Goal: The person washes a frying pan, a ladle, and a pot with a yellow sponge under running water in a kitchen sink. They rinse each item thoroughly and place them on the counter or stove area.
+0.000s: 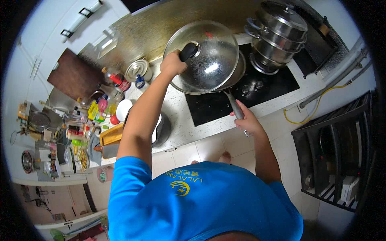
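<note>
My left hand grips the black knob of a large glass lid with a metal rim. The lid is tilted and covers most of the view of a pan, whose right side shows past the rim. Whether the lid touches the pan, I cannot tell. My right hand is closed around the pan's grey handle, which points toward me over the front of the black glass cooktop. The pan's contents are mostly hidden behind the wet-looking glass.
A stacked steel steamer stands on the right burner. Left of the cooktop are a dark pot, a lidded canister, bottles and a wooden board. A yellow hose hangs at the right.
</note>
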Action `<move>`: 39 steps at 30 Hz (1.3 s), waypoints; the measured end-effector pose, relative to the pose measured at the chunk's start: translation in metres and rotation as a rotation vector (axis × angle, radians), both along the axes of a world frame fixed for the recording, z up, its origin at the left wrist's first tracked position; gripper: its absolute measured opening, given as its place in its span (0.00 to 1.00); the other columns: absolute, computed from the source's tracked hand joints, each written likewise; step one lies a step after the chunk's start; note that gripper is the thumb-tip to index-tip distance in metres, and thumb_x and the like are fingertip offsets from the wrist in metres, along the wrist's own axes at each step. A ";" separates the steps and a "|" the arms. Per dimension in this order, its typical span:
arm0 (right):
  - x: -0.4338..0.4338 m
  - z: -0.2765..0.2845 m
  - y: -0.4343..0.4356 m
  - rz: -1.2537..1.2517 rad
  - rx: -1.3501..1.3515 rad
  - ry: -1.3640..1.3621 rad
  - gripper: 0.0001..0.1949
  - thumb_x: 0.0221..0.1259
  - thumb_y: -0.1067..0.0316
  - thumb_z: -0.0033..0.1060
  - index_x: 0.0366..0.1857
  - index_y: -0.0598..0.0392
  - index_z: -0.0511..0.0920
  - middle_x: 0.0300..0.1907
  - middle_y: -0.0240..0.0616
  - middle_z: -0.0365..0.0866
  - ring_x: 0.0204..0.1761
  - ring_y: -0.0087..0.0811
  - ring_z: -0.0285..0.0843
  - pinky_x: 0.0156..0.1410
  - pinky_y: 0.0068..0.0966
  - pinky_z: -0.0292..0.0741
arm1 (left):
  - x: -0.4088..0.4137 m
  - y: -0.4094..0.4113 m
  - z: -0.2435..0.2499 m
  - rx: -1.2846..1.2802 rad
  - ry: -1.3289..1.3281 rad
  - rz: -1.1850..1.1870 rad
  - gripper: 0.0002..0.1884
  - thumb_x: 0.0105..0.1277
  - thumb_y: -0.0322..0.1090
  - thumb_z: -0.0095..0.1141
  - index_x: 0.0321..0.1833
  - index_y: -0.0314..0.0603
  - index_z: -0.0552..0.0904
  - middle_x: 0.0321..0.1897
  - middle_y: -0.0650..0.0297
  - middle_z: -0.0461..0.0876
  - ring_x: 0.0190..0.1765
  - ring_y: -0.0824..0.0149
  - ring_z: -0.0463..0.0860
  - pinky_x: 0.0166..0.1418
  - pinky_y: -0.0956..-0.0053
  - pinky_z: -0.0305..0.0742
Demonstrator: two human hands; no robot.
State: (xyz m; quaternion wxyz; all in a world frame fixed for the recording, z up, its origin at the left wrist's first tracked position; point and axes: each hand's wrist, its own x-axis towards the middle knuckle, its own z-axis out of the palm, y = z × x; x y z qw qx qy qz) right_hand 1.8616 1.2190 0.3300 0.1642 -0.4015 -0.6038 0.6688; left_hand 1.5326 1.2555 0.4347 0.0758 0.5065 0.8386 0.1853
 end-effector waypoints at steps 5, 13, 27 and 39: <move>0.016 0.005 0.016 0.037 -0.093 0.048 0.44 0.43 0.82 0.50 0.71 0.47 0.48 0.47 0.40 0.76 0.26 0.23 0.73 0.28 0.22 0.71 | 0.034 0.067 -0.013 -0.328 0.139 -0.052 0.19 0.49 0.35 0.55 0.46 0.42 0.82 0.47 0.52 0.81 0.52 0.55 0.80 0.52 0.65 0.75; 0.028 0.008 0.042 0.107 -0.027 0.045 0.43 0.43 0.84 0.49 0.71 0.48 0.51 0.47 0.39 0.75 0.25 0.21 0.72 0.27 0.18 0.69 | 0.054 0.091 -0.024 -0.446 0.175 -0.015 0.15 0.53 0.36 0.55 0.44 0.44 0.84 0.48 0.57 0.82 0.53 0.58 0.80 0.52 0.68 0.76; 0.023 -0.055 0.027 -0.103 -0.667 0.595 0.27 0.66 0.53 0.49 0.66 0.51 0.60 0.54 0.39 0.74 0.40 0.21 0.72 0.44 0.19 0.70 | 0.063 0.007 -0.026 0.567 0.211 -0.202 0.33 0.48 0.42 0.66 0.60 0.46 0.71 0.56 0.52 0.69 0.62 0.51 0.65 0.66 0.57 0.56; -0.124 -0.135 -0.077 0.394 -0.128 -0.056 0.26 0.63 0.59 0.55 0.64 0.53 0.64 0.57 0.42 0.72 0.51 0.32 0.74 0.51 0.27 0.73 | -0.042 -0.372 -0.185 0.337 -1.036 1.048 0.45 0.52 0.61 0.63 0.61 0.27 0.67 0.48 0.47 0.77 0.47 0.55 0.79 0.49 0.62 0.75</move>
